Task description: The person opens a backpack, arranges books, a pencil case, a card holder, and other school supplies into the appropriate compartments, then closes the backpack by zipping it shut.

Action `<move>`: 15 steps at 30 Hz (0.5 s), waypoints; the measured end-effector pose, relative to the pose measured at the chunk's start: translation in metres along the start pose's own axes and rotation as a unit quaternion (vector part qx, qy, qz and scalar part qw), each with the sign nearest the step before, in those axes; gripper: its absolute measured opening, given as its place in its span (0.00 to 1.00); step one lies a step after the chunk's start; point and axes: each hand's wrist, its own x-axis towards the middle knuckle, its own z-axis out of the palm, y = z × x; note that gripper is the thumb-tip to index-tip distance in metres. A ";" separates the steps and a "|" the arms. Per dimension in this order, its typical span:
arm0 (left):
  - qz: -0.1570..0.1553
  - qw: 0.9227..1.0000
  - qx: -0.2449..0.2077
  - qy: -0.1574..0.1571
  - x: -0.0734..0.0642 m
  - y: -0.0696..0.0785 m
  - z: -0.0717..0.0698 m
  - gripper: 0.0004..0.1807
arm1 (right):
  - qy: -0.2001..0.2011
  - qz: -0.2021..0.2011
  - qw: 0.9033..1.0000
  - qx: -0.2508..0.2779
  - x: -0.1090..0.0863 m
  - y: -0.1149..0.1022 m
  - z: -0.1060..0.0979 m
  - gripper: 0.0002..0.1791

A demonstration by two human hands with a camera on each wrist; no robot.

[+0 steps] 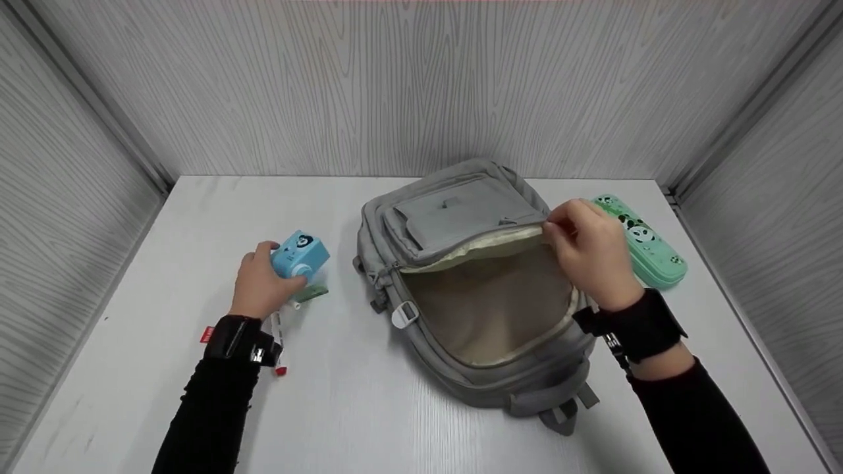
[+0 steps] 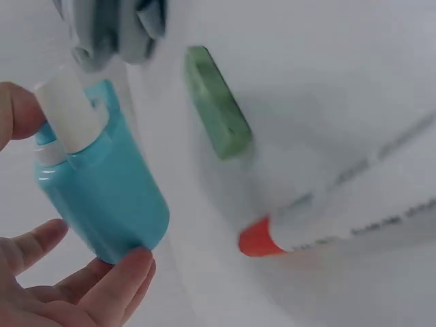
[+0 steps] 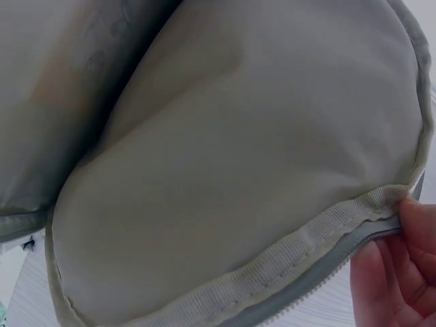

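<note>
My left hand [image 1: 260, 283] holds a light-blue pencil sharpener [image 1: 299, 255] with a panda print above the table's left side. The left wrist view shows the sharpener [image 2: 112, 197] tilted between thumb and fingers, its white round part [image 2: 71, 112] facing up. A grey backpack [image 1: 454, 217] lies at the middle with its main compartment unzipped. Its zippered flap edge [image 3: 293, 289] is pinched between the thumb and fingers of my right hand [image 1: 589, 253], which lifts it and exposes the beige lining [image 3: 231, 170].
Beneath my left hand lie a small green block [image 2: 218, 102] and a white printed stick with a red end [image 2: 262, 238]. A red tag [image 1: 207, 334] shows beside my left wrist. Right of the backpack rests a green panda pencil case [image 1: 649, 247]. Grey wood-grain panels [image 1: 421, 85] surround the table.
</note>
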 end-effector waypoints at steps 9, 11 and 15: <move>0.167 0.979 -0.055 -0.103 -0.089 0.081 0.023 0.37 | 0.034 0.000 0.999 0.008 0.000 0.002 0.004 0.04; 0.201 0.967 -0.068 -0.138 -0.100 0.100 0.037 0.35 | 0.039 -0.002 0.999 0.006 0.001 0.001 0.003 0.04; 0.251 0.949 -0.060 -0.181 -0.099 0.131 0.070 0.33 | 0.046 0.003 0.999 0.010 0.001 0.001 0.005 0.04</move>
